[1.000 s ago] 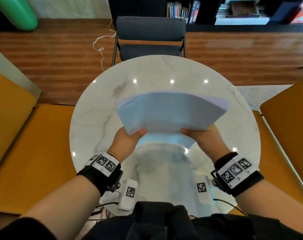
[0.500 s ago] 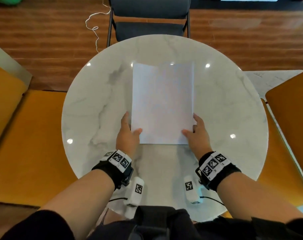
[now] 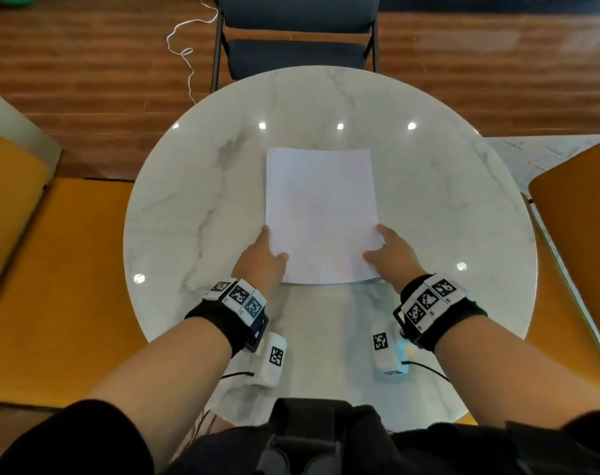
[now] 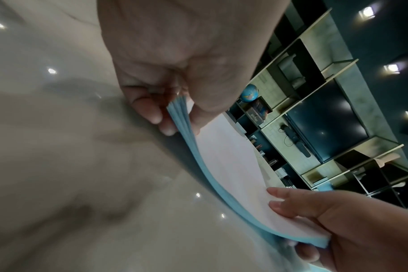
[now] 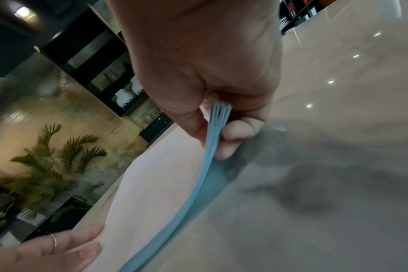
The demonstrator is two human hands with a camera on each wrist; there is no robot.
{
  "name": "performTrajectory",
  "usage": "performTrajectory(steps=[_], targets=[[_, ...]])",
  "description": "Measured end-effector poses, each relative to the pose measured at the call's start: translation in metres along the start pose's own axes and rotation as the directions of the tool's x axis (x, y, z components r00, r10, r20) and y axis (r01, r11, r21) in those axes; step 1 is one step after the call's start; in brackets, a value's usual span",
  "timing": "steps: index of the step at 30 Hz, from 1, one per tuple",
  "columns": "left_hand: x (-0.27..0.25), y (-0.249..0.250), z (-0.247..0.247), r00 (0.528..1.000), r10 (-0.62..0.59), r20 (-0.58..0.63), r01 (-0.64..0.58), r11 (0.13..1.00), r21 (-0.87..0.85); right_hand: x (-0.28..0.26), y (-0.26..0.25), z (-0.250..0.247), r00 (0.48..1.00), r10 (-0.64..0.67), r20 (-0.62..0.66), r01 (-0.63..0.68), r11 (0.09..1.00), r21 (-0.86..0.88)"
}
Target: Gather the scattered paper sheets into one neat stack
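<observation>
A stack of white paper sheets (image 3: pixel 321 214) lies lengthwise in the middle of the round marble table (image 3: pixel 189 200). My left hand (image 3: pixel 273 248) pinches its near left corner, thumb on top and fingers underneath. My right hand (image 3: pixel 375 245) pinches the near right corner the same way. In the left wrist view the stack (image 4: pixel 221 165) shows several bluish sheet edges, squared together, with its near edge raised a little off the table between my hands. The right wrist view shows that same edge of the stack (image 5: pixel 212 143) sagging between my two hands.
A dark chair (image 3: pixel 295 29) stands at the table's far side. Orange seats flank the table on the left (image 3: pixel 69 269) and right (image 3: pixel 579 234). Two white tagged devices (image 3: pixel 273 359) (image 3: pixel 386 347) lie near the table's front edge. A white cable (image 3: pixel 185 53) lies on the wooden floor.
One second ago both hands held the stack up in the air, bowed and sideways. It has since come down flat and lengthwise onto the table, both hands still holding its near corners.
</observation>
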State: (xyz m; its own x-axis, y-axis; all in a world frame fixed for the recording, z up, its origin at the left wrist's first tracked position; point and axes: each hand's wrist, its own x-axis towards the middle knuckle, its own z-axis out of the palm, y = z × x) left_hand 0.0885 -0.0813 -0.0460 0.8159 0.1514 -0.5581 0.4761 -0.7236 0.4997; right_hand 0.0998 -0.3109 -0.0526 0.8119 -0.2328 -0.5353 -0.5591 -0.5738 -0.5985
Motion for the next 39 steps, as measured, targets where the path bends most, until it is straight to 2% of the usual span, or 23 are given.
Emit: performTrajectory(steps=[5, 8, 10, 12, 14, 16, 19, 23, 29, 33, 36, 39], targets=[[0.003, -0.003, -0.002, 0.998, 0.024, -0.050, -0.014, 0.981, 0.192, 0.001, 0.002, 0.000, 0.999, -0.005, -0.044, 0.000, 0.993, -0.118], [0.003, -0.004, -0.001, 0.983, 0.118, -0.138, -0.059, 0.927, 0.369, -0.002, 0.000, -0.001, 0.994, -0.050, -0.096, 0.018, 0.949, -0.316], [0.005, -0.006, 0.002, 0.962, 0.235, -0.136, -0.159, 0.894, 0.419, -0.005, 0.000, 0.000, 0.969, -0.219, -0.116, 0.128, 0.844, -0.521], [0.008, -0.007, 0.008, 0.931, 0.362, -0.050, -0.294, 0.821, 0.489, -0.007, 0.001, 0.005, 0.898, -0.438, -0.050, 0.319, 0.724, -0.611], [0.011, -0.008, 0.013, 0.905, 0.419, 0.077, -0.392, 0.747, 0.537, -0.004, 0.007, 0.012, 0.849, -0.517, 0.110, 0.468, 0.638, -0.611], [0.012, -0.009, 0.016, 0.897, 0.411, 0.165, -0.432, 0.732, 0.527, 0.000, 0.013, 0.017, 0.838, -0.494, 0.232, 0.532, 0.646, -0.547], [0.013, -0.013, 0.015, 0.892, 0.402, 0.209, -0.450, 0.730, 0.515, 0.002, 0.015, 0.017, 0.835, -0.482, 0.265, 0.547, 0.675, -0.495], [0.013, -0.017, 0.022, 0.894, 0.381, 0.236, -0.446, 0.699, 0.560, 0.001, 0.019, 0.017, 0.827, -0.451, 0.335, 0.559, 0.598, -0.574], [0.013, -0.017, 0.024, 0.896, 0.376, 0.236, -0.441, 0.691, 0.573, 0.001, 0.024, 0.021, 0.825, -0.451, 0.339, 0.558, 0.557, -0.616], [0.010, -0.019, 0.021, 0.887, 0.402, 0.227, -0.459, 0.716, 0.526, -0.004, 0.017, 0.015, 0.830, -0.434, 0.350, 0.555, 0.586, -0.590], [0.006, -0.022, 0.013, 0.885, 0.429, 0.182, -0.462, 0.754, 0.468, -0.016, 0.008, 0.008, 0.812, -0.500, 0.301, 0.575, 0.602, -0.554], [0.000, -0.028, 0.003, 0.878, 0.442, 0.184, -0.475, 0.755, 0.453, -0.032, 0.008, 0.001, 0.804, -0.547, 0.234, 0.577, 0.622, -0.530]])
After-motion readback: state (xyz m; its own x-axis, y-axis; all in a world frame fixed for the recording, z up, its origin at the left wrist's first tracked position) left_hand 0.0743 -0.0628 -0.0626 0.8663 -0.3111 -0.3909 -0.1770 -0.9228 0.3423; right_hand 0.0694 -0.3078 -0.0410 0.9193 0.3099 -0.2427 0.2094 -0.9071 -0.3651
